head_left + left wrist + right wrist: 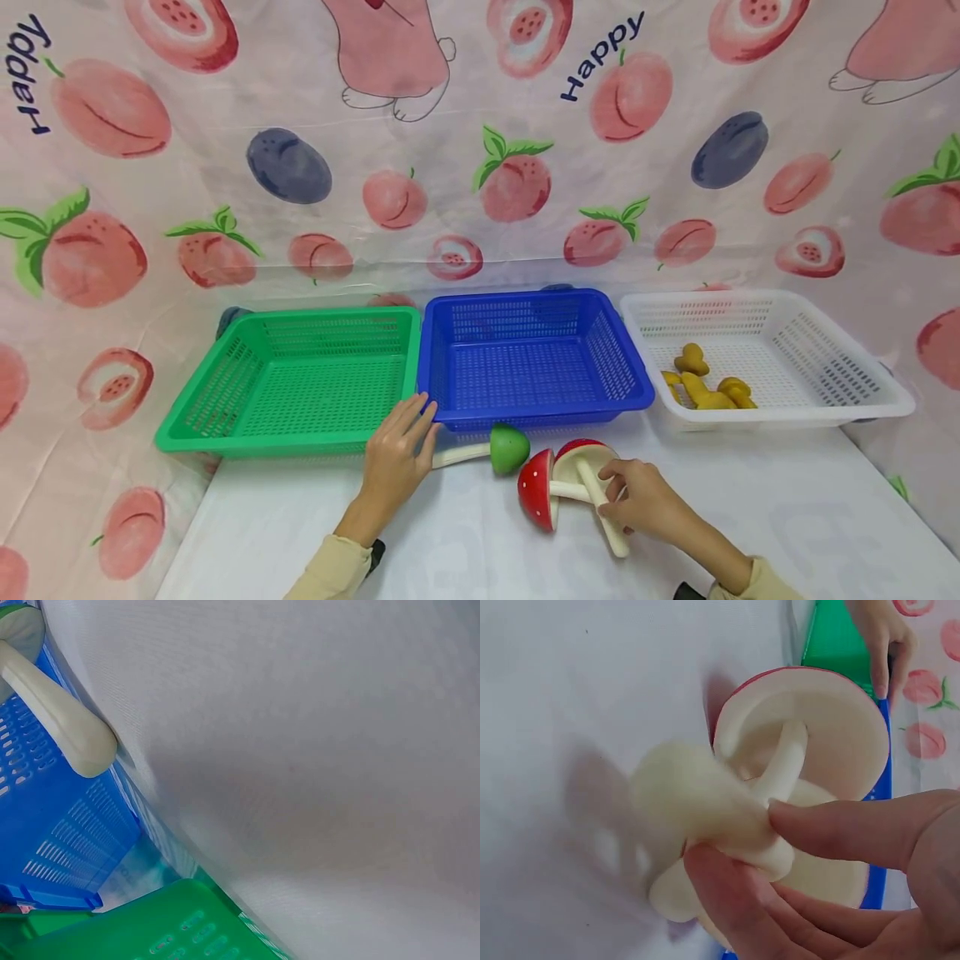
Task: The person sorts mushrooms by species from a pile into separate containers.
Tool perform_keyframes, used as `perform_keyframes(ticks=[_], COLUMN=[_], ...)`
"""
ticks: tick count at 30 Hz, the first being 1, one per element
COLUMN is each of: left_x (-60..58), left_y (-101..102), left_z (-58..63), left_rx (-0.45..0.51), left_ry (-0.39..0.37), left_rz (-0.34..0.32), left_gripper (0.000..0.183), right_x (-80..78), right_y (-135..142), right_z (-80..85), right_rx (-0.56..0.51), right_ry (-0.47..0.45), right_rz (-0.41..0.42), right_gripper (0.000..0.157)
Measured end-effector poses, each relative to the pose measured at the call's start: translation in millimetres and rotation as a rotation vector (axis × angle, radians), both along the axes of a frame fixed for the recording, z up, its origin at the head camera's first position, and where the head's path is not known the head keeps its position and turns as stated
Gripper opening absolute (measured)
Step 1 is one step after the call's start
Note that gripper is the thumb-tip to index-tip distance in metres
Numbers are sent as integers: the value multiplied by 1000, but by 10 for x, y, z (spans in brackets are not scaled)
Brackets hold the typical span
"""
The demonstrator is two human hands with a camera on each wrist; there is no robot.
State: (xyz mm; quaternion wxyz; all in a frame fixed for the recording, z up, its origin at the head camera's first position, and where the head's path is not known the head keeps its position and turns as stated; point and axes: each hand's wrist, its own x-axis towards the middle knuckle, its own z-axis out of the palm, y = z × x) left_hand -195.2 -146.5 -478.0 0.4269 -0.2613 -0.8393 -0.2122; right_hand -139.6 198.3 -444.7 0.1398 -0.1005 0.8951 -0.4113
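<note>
In the head view, two red toadstool-like toy mushrooms lie against each other on the white table. My right hand (645,504) pinches the white stem of the right-hand red mushroom (617,542) between thumb and fingers. Its stem crosses that of the left red mushroom (536,490). In the right wrist view, the pinched stem (682,787) is blurred, with the thumb (817,825) on one side. My left hand (401,450) has its fingers extended where the green and blue baskets meet. Beside it lies a green-capped mushroom (510,448), its stem partly behind the hand.
At the back stand a green basket (277,445), a blue basket (540,414) and a white basket (825,412). Several yellow-brown pieces (708,396) lie in the white one. A fruit-printed cloth (450,167) hangs behind them.
</note>
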Motion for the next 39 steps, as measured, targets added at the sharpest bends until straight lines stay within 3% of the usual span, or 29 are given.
perform_keyframes(ticks=[5,11,18,26,39], left_x=[7,16,18,6,-16], left_y=[-7,-13,-18,-19,-9], left_z=[-14,-36,-38,-39,-31], left_rx=[2,0,3,5,-3], left_ry=[1,2,1,5,10], left_rz=[5,7,7,10,-3], left_gripper=[32,30,31,31,30], right_x=[5,26,62,44,-160], right_y=[23,94,152,148,120], right_z=[-15,38,232,478,779], right_rx=[-2,16,22,62,94], right_ry=[36,174,273,326,431], right_rz=[-18,11,41,-20,-48], right_gripper=[32,31,33,34,34])
